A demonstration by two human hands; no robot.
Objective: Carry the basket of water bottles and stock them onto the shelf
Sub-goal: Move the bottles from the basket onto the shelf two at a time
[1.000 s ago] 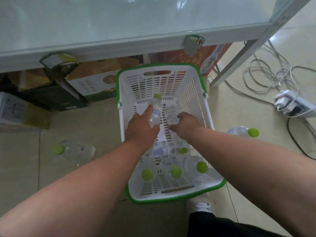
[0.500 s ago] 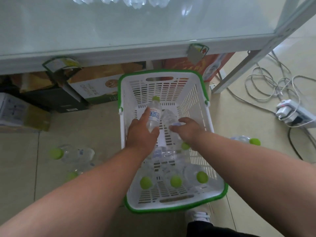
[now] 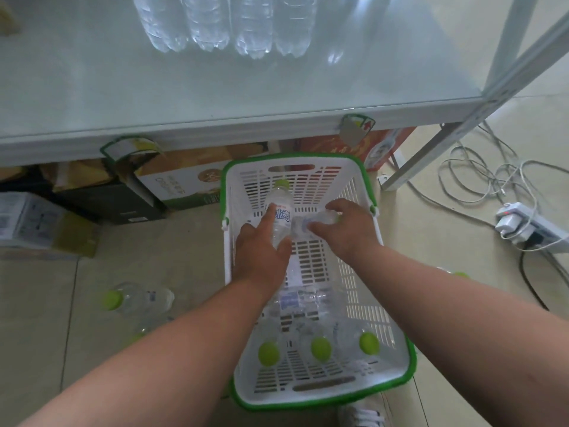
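Observation:
A white basket with a green rim (image 3: 366, 180) stands on the floor below the glass shelf (image 3: 215, 87). My left hand (image 3: 260, 251) is shut on a clear water bottle with a green cap (image 3: 281, 211), lifted above the basket and pointing away from me. My right hand (image 3: 348, 229) is shut on a second bottle (image 3: 308, 224), held sideways just right of the first. Several more green-capped bottles (image 3: 320, 340) lie at the basket's near end. Several bottles (image 3: 228, 23) stand at the back of the shelf.
Loose bottles (image 3: 138, 298) lie on the floor left of the basket. Cardboard boxes (image 3: 172, 180) sit under the shelf. A shelf leg (image 3: 431, 149) angles down at the right, with cables and a power strip (image 3: 523, 224) beyond it. My shoe (image 3: 363, 412) is by the basket's near edge.
Both hands have risen out of the basket toward the shelf, each with its bottle. The view has tilted up, and the bottles on the shelf have come into view.

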